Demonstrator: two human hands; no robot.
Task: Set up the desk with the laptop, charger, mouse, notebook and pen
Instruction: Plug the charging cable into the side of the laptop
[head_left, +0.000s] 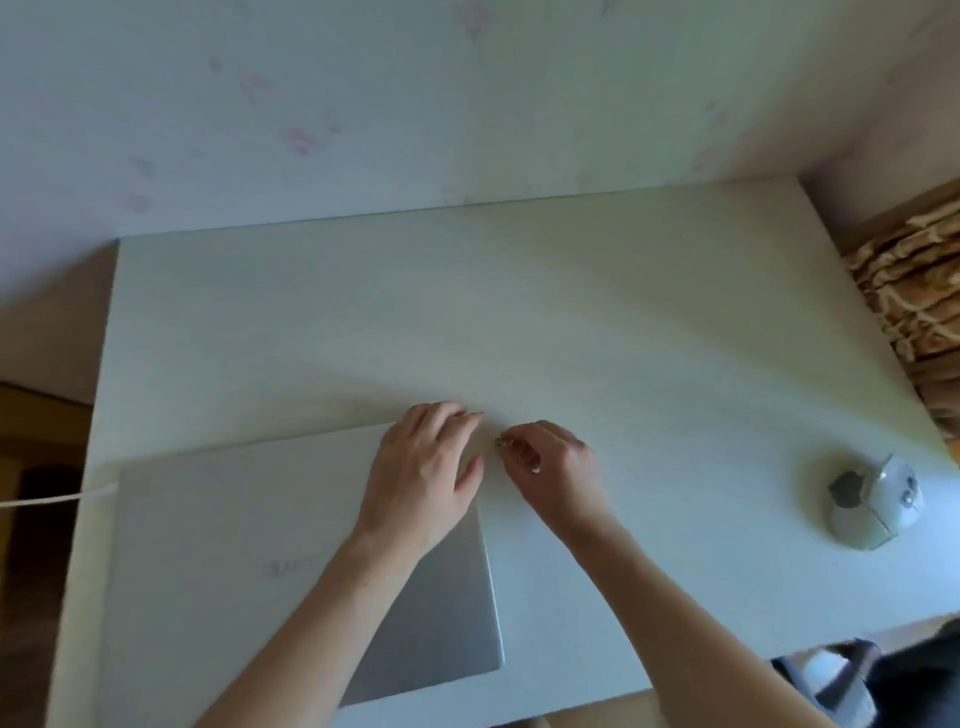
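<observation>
A closed silver laptop (249, 545) lies on the white desk (571, 322) at the front left. A white charger cable (57, 497) runs off its left side. My left hand (426, 467) rests flat on the laptop's far right corner, fingers relaxed. My right hand (550, 462) sits just beside that corner, its fingers curled and pinching a small metallic plug (501, 442) at the laptop's right edge. A white mouse (872, 501) with a dark patch lies at the desk's right side. No notebook or pen is in view.
A pale wall with faint pink marks stands behind the desk. A brown patterned fabric (909, 291) lies past the desk's right edge. A dark bag or chair part (857, 686) sits at the lower right, below the front edge.
</observation>
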